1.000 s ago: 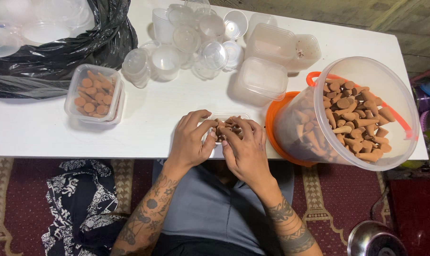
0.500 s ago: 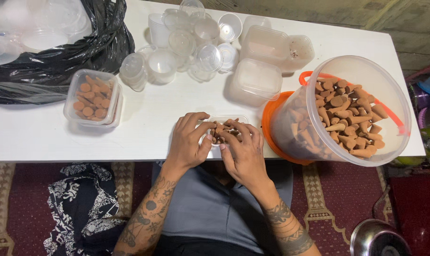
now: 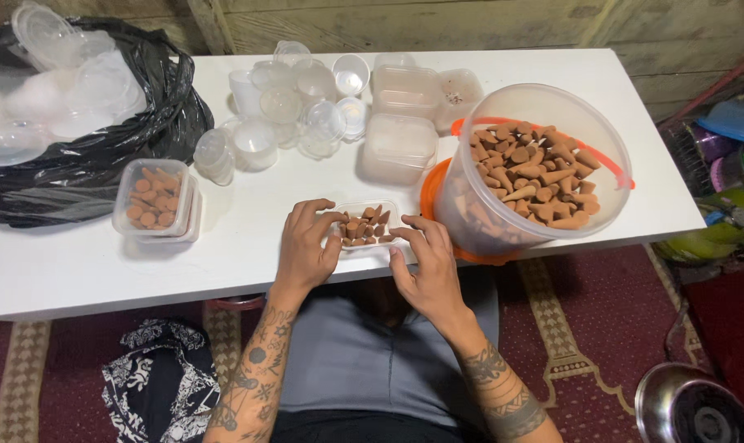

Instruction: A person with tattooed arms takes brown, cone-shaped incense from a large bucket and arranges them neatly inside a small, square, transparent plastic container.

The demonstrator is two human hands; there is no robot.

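Observation:
A small clear plastic box [image 3: 364,210] partly filled with brown cone-shaped pieces [image 3: 362,226] lies near the front edge of the white table [image 3: 249,238]. My left hand [image 3: 306,248] rests on the box's left side, fingertips touching the cones. My right hand [image 3: 424,264] is at the box's right end, fingers curled and touching its edge. A large clear tub [image 3: 529,168] with an orange handle stands just right of my hands, tilted and holding many of the same brown cones.
A filled, closed small box of cones [image 3: 153,199] sits at the left. Empty clear cups and lids [image 3: 294,102] and rectangular containers [image 3: 401,143] crowd the back. A black bag of plastic lids [image 3: 68,107] is far left. Patterned rug and metal bowl [image 3: 692,406] lie below.
The camera has shifted slightly. My hands have drawn a little apart, uncovering more of the small box and the cones in it.

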